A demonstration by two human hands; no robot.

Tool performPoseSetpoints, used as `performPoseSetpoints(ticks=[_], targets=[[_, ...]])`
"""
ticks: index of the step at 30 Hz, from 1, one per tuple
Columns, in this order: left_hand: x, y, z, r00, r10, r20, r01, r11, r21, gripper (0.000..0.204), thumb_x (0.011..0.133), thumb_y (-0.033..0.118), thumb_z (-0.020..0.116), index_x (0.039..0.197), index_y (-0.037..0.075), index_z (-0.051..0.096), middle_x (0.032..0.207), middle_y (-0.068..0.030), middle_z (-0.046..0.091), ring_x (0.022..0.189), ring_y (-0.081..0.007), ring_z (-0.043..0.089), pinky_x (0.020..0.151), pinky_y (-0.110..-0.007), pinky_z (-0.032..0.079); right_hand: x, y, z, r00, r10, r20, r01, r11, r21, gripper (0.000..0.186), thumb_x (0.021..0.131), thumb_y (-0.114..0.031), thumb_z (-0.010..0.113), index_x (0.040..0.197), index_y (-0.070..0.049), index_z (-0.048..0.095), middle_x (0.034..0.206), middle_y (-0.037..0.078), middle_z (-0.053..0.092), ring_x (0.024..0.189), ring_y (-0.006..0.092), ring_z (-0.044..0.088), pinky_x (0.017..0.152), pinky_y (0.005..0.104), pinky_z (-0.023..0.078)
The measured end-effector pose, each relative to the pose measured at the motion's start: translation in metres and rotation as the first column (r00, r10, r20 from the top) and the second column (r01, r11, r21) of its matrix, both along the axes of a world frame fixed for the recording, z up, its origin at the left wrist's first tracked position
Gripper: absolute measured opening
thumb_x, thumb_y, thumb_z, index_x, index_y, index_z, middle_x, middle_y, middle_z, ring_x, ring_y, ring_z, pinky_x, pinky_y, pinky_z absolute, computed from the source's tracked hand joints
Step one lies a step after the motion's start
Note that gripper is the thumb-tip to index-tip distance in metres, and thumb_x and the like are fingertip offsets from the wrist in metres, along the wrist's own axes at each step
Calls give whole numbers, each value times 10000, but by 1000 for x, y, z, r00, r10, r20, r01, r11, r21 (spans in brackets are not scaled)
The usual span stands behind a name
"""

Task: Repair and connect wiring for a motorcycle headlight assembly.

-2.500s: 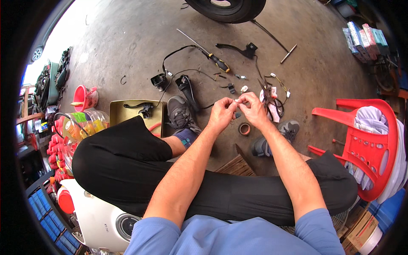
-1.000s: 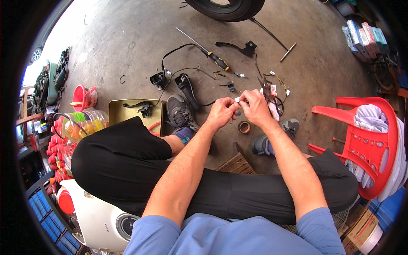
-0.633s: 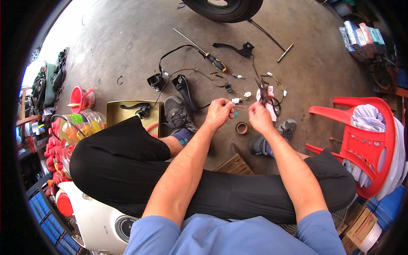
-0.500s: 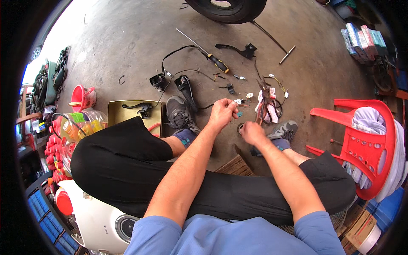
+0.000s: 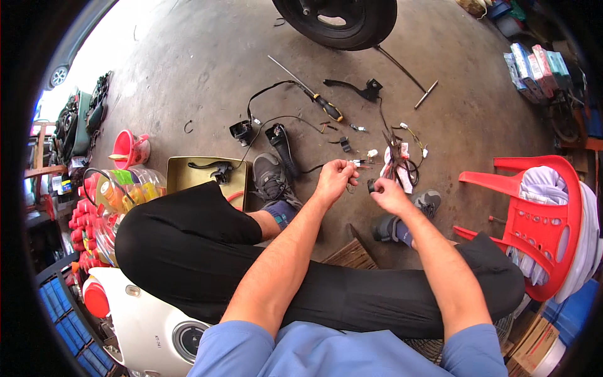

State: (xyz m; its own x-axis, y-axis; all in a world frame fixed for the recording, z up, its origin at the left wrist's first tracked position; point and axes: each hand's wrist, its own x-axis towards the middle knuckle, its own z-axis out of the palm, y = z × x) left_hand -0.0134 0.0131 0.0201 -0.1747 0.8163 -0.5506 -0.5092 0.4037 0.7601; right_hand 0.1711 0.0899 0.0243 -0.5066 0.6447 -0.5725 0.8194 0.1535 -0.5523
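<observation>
My left hand (image 5: 335, 181) is closed in a pinch, with a thin strip barely showing under its fingertips; I cannot make out what it is. A black cable passes behind this hand to a white connector (image 5: 358, 163) with red wires. My right hand (image 5: 392, 196) grips a small dark roll of tape (image 5: 372, 186) between thumb and fingers. Just beyond it, pliers (image 5: 395, 152) lie on a white and pink packet (image 5: 405, 178). A handlebar switch with a black grip (image 5: 282, 148) rests by my left shoe, with a black switch housing (image 5: 240, 131) beside it.
A screwdriver (image 5: 326, 107), a brake lever (image 5: 370, 91) and a T-handle tool (image 5: 426, 95) lie on the concrete floor. Beyond them stands a wheel (image 5: 370, 31). A metal tray (image 5: 178, 169) holds another lever at left; a red plastic chair (image 5: 546, 220) stands at right.
The gap between my hands has widened slightly, with the right hand and the tape shifted right. The whole view has tilted, so the floor items appear lower and further right.
</observation>
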Motion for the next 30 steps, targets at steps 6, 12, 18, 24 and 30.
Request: performPoseSetpoints(ticks=[6,12,18,24,30], targets=[[2,-1,-3,1000,2,-22,-2,1000,7,171,812,24,580,978,-9,557,870,-66,639,742,-113,612,634,-229,472,-1,16,31,989,-19,-148,12,999,-45,192,725,-96,641,882,5,594,772,88,613,718,184,584,675,324,473],[10,-1,-1,993,-41,-114,46,998,49,306,769,-49,601,1059,-17,508,999,-86,627,873,-114,594,755,-237,494,-8,5,35,976,-33,-214,17,997,-80,200,737,-95,645,905,1,598,783,81,618,720,166,581,676,306,474],[11,-4,-5,985,-63,-162,72,996,54,337,749,-9,660,1048,-7,504,972,-81,629,850,-106,588,758,-235,489,-15,-3,44,985,14,-175,-19,999,-30,203,752,-112,645,919,-6,599,778,96,628,708,171,595,667,312,477],[14,-5,-12,953,-65,-296,77,997,30,351,705,50,712,998,-29,535,847,-80,637,756,-122,601,682,-253,501,-20,-6,49,984,12,-178,-9,1000,15,208,761,-137,650,915,-7,600,763,119,631,706,205,610,655,338,473],[15,-4,-5,917,-150,-370,142,989,-48,285,758,48,679,997,-5,534,827,-33,592,725,-81,541,643,-225,465,-23,-7,56,992,33,-118,-25,997,70,223,754,-165,675,894,-17,586,765,131,634,722,266,625,649,360,476]])
